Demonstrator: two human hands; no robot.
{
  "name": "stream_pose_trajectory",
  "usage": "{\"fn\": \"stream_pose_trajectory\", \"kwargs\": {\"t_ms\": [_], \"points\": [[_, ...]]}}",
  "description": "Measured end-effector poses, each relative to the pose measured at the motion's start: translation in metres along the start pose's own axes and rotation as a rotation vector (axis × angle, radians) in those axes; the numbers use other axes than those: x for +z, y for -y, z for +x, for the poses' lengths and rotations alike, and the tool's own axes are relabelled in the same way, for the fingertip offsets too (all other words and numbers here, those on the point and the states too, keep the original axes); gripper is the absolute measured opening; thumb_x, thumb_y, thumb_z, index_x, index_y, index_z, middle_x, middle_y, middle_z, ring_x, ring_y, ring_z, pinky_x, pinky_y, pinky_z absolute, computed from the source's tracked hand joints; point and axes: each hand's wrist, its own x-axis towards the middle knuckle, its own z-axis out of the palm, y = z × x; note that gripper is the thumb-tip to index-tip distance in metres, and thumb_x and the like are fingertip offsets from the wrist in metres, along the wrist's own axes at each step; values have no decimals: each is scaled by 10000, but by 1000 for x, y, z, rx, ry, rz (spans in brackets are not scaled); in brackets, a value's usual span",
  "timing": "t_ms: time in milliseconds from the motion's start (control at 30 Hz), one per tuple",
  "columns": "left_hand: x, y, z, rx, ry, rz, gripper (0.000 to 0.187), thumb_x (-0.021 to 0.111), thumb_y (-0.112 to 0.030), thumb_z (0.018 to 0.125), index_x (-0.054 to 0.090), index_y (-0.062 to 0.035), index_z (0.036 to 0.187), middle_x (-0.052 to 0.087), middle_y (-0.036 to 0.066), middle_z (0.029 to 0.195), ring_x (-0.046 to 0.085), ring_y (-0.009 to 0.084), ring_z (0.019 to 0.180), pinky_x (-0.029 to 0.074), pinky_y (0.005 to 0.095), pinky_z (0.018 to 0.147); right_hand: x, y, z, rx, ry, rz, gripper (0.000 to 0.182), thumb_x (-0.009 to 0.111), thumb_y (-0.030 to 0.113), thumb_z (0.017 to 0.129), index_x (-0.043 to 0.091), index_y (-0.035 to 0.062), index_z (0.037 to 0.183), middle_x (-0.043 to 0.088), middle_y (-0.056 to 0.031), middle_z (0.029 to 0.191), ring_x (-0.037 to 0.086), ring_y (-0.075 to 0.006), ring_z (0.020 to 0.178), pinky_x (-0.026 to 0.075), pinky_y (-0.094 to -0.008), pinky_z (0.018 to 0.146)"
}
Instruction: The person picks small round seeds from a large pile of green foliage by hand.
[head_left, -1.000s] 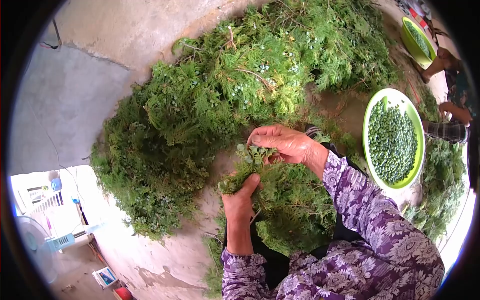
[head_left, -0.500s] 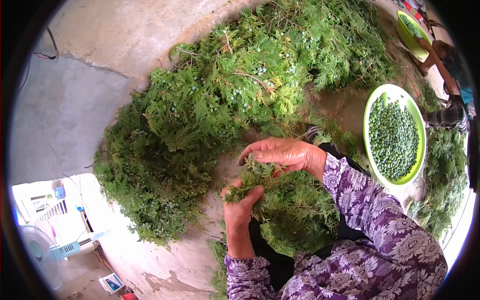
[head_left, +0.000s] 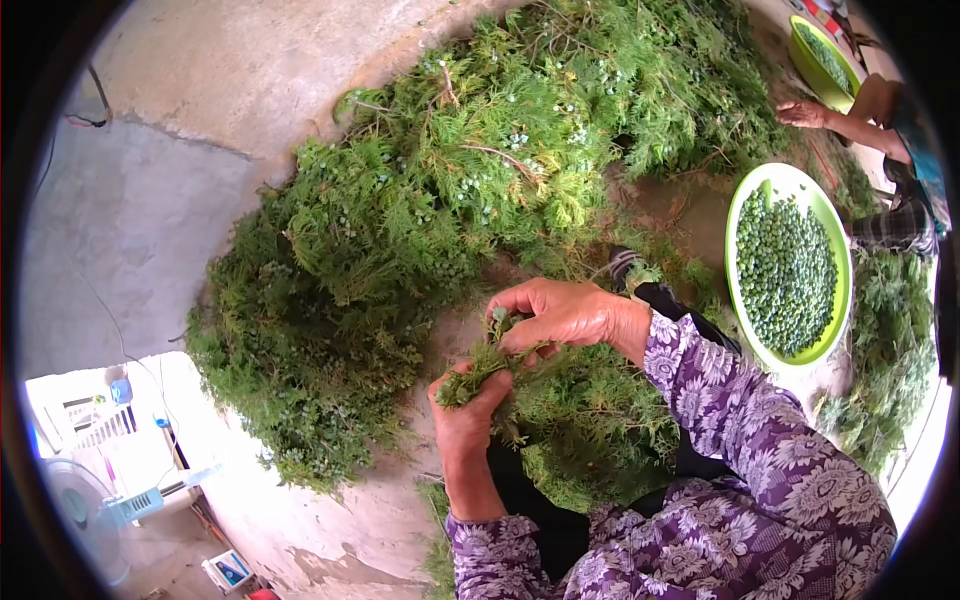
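My left hand is closed round a small green sprig, whose leafy ends stick out above and below the fingers. Just above and to the right, my right hand has its thumb and forefinger bent together at the sprig's upper end, by some pale green berries. A big heap of leafy branches with bluish berries lies beyond both hands. More cut greenery lies below my right forearm, between my legs.
A green basin of berries stands at the right. Behind it, a co-worker's hand reaches toward the heap beside a second basin. A fan stands at the lower left.
My right hand's fingers have closed in on the sprig's tip. My left hand has shifted slightly left. The co-worker's hand has moved from the far basin toward the heap.
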Motion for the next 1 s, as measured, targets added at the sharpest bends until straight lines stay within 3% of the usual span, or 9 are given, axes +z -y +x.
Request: {"fn": "stream_pose_trajectory", "kwargs": {"t_ms": [233,300,400,500,600,700,800,867,1000], "points": [[-3,3,3,39,12,67,145,657,46,683,612,-18,804,597,7,726,543,82,603,456,223,545,7,-6,6,-59,-43,16,388,707,344,707,537,92,949,538,47,703,503,-43,547,370,-174,459],[-2,0,2,34,-6,79,140,662,46,678,607,-18,791,594,5,718,543,81,604,456,223,545,9,-1,3,-19,-89,105,276,676,199,726,548,83,941,527,44,665,478,-43,512,352,-181,422],[-6,2,0,-8,8,9,147,674,40,668,601,-16,782,592,3,715,542,80,610,457,225,550,4,5,-1,61,-66,3,272,669,157,708,545,77,936,522,44,662,468,-40,501,337,-179,410],[-14,11,-1,69,107,215,140,677,40,655,603,-11,762,585,0,707,531,73,603,440,216,542,2,3,-5,57,-27,0,263,653,116,689,540,66,920,509,47,631,461,-39,497,322,-177,401],[-7,11,-8,120,-68,182,121,670,47,642,600,-3,727,566,-14,683,510,59,587,413,203,529,1,1,-7,98,-10,41,271,650,97,675,532,52,915,499,48,616,456,-45,493,323,-180,404],[-10,-7,-6,41,141,303,125,674,62,626,585,1,690,544,-20,653,507,58,580,407,199,529,1,3,-5,137,-42,75,252,647,76,676,520,49,892,480,46,599,422,-45,473,301,-175,383],[-21,-6,-9,-5,99,353,150,691,71,617,578,0,684,539,-16,642,523,69,588,423,206,535,-29,4,-7,-53,-119,323,208,626,39,691,511,47,864,461,30,591,401,-49,462,268,-167,356],[-28,0,-14,-8,96,132,168,702,74,610,577,-9,685,552,2,645,535,85,584,434,213,532,-46,15,-16,-187,-240,468,173,601,2,701,506,43,839,453,8,595,390,-55,456,244,-163,337],[-13,-5,-20,-54,-183,42,174,706,66,615,572,-18,687,564,13,649,530,90,565,436,216,526,-26,10,-13,-103,-75,342,212,599,40,727,517,20,921,541,-49,731,500,-100,561,289,-156,355]]}}
